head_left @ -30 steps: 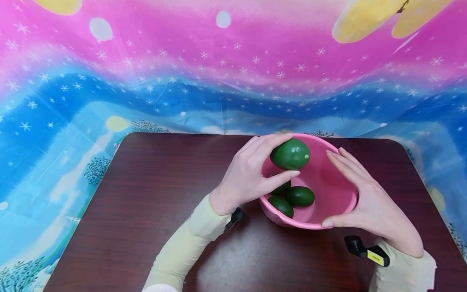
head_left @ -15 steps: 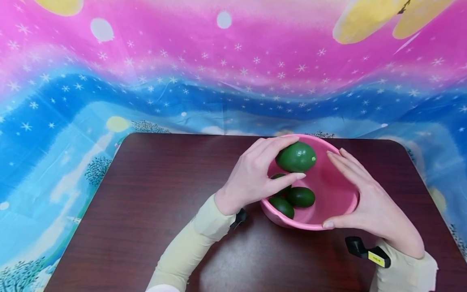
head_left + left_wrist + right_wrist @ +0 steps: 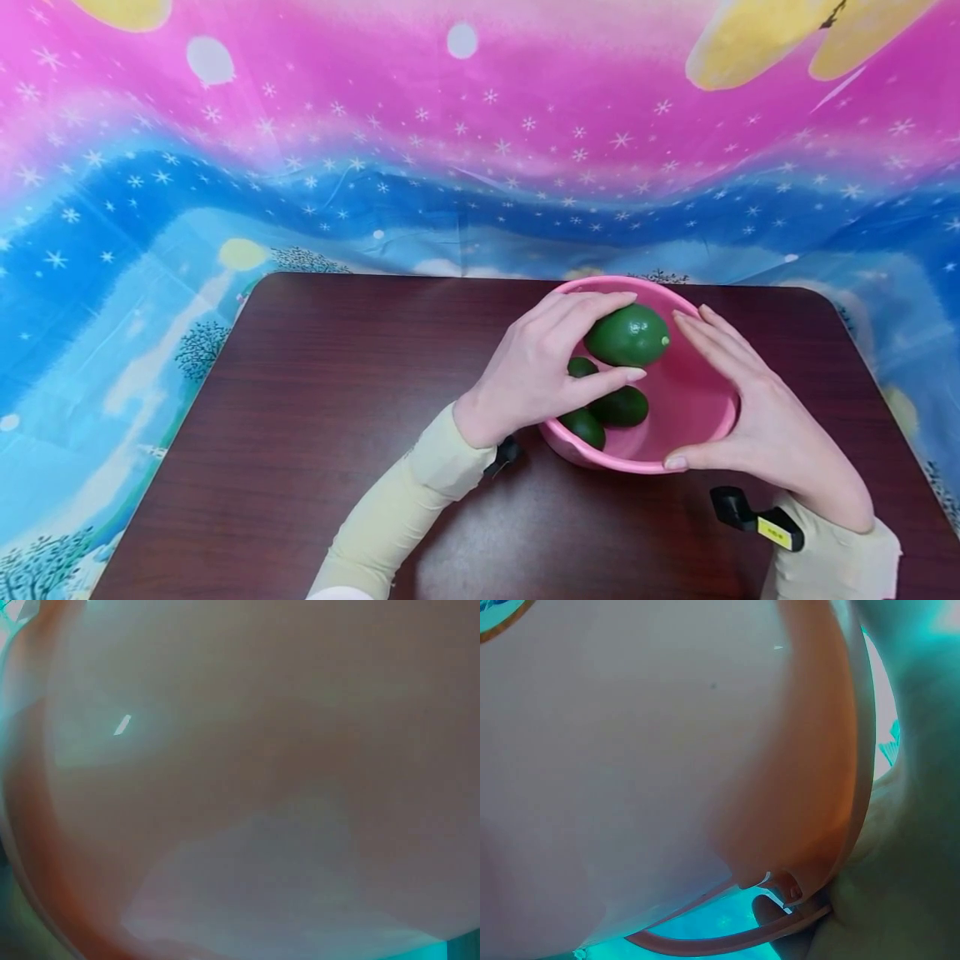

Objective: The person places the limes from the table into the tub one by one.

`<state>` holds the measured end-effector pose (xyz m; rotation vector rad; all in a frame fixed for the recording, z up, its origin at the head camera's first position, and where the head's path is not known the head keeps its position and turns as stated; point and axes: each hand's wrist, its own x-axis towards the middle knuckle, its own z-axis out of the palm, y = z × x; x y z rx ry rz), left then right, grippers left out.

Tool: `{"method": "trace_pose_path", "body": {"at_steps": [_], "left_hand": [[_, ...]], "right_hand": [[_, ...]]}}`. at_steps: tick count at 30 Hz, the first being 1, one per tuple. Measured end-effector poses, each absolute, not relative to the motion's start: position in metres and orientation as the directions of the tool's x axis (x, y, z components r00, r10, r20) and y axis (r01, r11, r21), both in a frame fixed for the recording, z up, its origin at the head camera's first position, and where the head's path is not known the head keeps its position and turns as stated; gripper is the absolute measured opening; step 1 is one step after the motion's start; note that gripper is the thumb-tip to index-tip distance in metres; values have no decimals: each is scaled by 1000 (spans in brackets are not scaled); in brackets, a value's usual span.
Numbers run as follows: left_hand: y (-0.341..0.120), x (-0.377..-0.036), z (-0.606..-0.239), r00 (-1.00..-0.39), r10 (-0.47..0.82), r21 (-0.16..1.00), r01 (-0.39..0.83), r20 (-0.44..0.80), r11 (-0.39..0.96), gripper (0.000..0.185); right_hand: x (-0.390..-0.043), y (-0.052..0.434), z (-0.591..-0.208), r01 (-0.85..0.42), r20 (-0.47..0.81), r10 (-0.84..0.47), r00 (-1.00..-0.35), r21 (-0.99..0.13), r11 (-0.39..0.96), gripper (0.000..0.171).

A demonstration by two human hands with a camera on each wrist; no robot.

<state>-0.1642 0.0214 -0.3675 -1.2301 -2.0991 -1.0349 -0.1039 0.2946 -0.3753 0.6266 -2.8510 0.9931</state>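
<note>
Nearest the camera, two pale yellow sleeves (image 3: 397, 508) reached forward over the dark wood-grain surface (image 3: 315, 400), each wrist carrying a small black device. The right hand (image 3: 757, 417) cupped the near right side of a pink bowl (image 3: 697, 408), its thumb lying along the near rim and its straight fingers laid against the far right rim. The right wrist view showed little but the bowl's pink wall (image 3: 667, 750) filling the frame, with the thumb pressed beside its rim. The left hand (image 3: 540, 371) held a large green avocado (image 3: 628, 335) between curved fingers above and thumb below, the fruit raised over the middle of the bowl. Beneath it, three more dark green avocados (image 3: 618, 407) lay together on the bowl's floor, toward its left side, partly hidden by the left hand. The left wrist view was a pinkish blur and showed nothing clearly. Beyond the surface's far edge hung a bright cloth (image 3: 450, 150) printed in pink and blue, scattered with white stars and yellow shapes.
</note>
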Motion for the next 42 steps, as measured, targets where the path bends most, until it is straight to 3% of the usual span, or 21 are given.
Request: {"method": "trace_pose_path", "body": {"at_steps": [11, 34, 42], "left_hand": [[25, -166, -365, -452, 516, 311, 888, 727, 340, 70], [30, -171, -365, -481, 564, 307, 873, 671, 380, 69], [30, -174, -365, -458, 563, 303, 886, 688, 350, 74]], "right_hand": [[-104, 294, -373, -384, 177, -352, -919, -610, 693, 134], [-102, 295, -375, -383, 179, -347, -921, -582, 717, 134], [-104, 295, -375, -405, 201, -358, -912, -583, 705, 134]]}}
